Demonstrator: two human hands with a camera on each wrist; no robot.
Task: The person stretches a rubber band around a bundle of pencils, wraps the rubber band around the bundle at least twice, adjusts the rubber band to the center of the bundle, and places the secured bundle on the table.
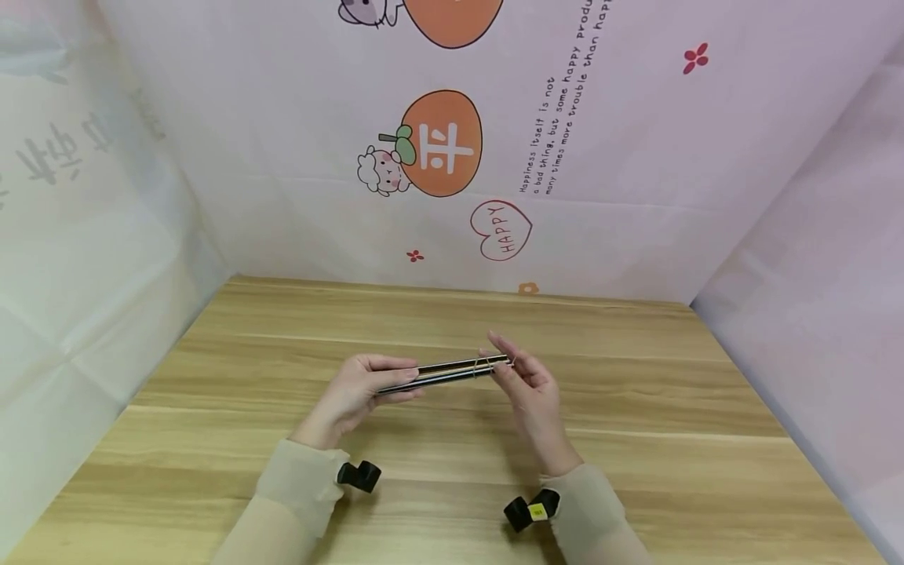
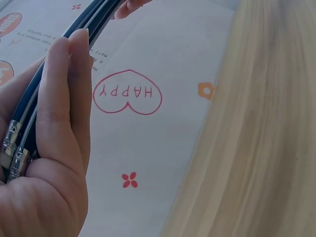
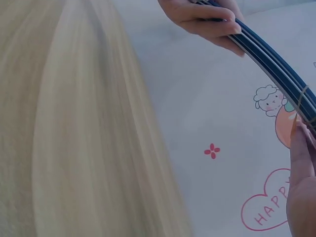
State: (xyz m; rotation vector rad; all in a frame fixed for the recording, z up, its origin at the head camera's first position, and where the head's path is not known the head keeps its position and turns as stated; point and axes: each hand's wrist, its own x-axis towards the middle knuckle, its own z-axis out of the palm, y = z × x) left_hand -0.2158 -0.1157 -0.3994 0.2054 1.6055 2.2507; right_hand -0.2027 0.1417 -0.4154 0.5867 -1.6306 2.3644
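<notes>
Left hand (image 1: 351, 392) — grip curled round dark rods (image 1: 452, 378) at nine o'clock; right hand (image 1: 538, 404) — grip pinching their banded end at three.

Lettering on the printed backdrop (image 1: 621, 196)
Above the bench's (image 1: 636, 392) far edge, a red heart (image 1: 501, 230) reads "HAPPY"; an orange fruit (image 1: 466, 171) bears "平"; beside it, black lines (image 1: 554, 124) run "Happiness itself is not / a bad thing, but some happy produ… / many times more trouble than happ…", cut short; a yellow label (image 1: 538, 512) on the right wrist's camera (image 1: 518, 515) is illegible.
</notes>
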